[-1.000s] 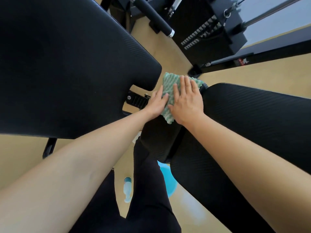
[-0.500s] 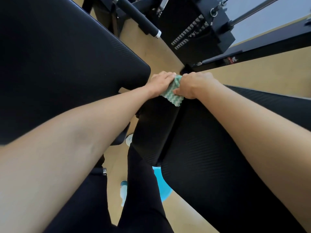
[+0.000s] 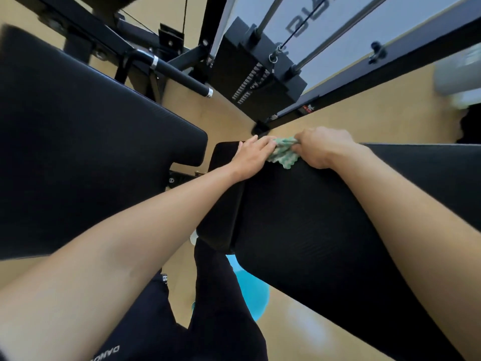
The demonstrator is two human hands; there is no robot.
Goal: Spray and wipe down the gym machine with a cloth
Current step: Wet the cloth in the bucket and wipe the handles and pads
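Both bare forearms stretched forward, left hand (image 3: pixel 251 158) flat with fingers extended, palm down, right hand (image 3: pixel 321 147) curled into a fist, knuckles up, hands nearly touching

Bright, even daylight from the pale panels (image 3: pixel 338 35) above — strong wide-angle warp, blurred right edge.

Cloth (image 3: pixel 283 152) on black pad (image 3: pixel 312 217) (ribbed)
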